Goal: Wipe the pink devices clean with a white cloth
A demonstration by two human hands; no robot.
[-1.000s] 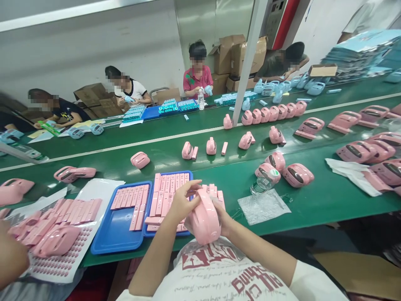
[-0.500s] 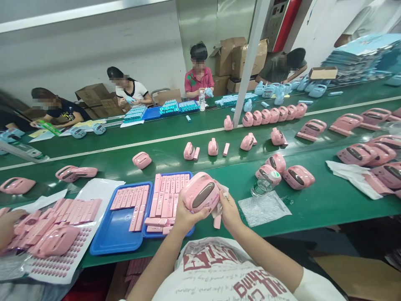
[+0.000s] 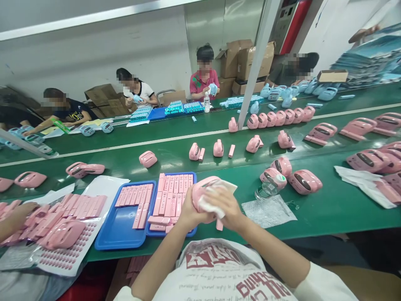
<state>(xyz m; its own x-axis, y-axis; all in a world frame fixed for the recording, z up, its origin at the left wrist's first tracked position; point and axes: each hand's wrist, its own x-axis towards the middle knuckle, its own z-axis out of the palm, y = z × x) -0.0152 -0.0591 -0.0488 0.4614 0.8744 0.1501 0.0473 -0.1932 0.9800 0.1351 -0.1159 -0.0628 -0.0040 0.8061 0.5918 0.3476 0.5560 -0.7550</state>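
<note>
My left hand (image 3: 189, 214) grips a pink rounded device (image 3: 203, 190) from below and the left, over the near edge of the green table. My right hand (image 3: 226, 205) presses a white cloth (image 3: 212, 199) against the device's top face, fingers closed on the cloth. Most of the device is hidden by the cloth and both hands. A small pink strip (image 3: 219, 225) sticks out below my right hand. Just left of my hands lies a blue tray (image 3: 171, 202) filled with pink flat strips.
A second blue tray (image 3: 120, 225) lies further left. More pink devices (image 3: 303, 181) and a clear bottle (image 3: 266, 190) stand to the right, by a bubble-wrap sheet (image 3: 269, 210). Another person's hand (image 3: 19, 214) works on pink parts at far left. Several people sit across the belt.
I turned the device from its underside to face-up, then brought the white cloth over its top face. My right hand moved from its side onto the top.
</note>
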